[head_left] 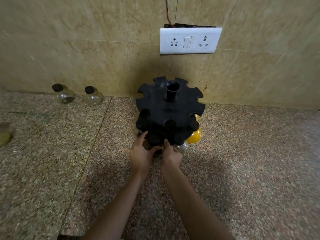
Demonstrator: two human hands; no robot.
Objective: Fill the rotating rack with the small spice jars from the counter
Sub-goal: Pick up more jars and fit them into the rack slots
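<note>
Grip is two-handed: left hand [140,154] and right hand [173,155] clasp a dark-capped jar [154,139] from either side, fingers curled round its glass body. The jar sits at the near edge of the rotating rack [170,108], below the top disc, apparently being seated in a lower slot. Whether its neck is fully home cannot be told. Two hands are judged sensible here, since the round body offers little purchase and a one-sided push could turn the rack. Other capped jars hang beside it along the rack's near rim, among them a yellow-filled jar [194,137] on the rack's right. Notches on the rack's far side, toward the wall, stand open. A clear jar [63,94] and a second clear jar [93,97] wait well left of the rack against the wall. A blurred jar [5,135] lies farther left. Filling is judged part done.
</note>
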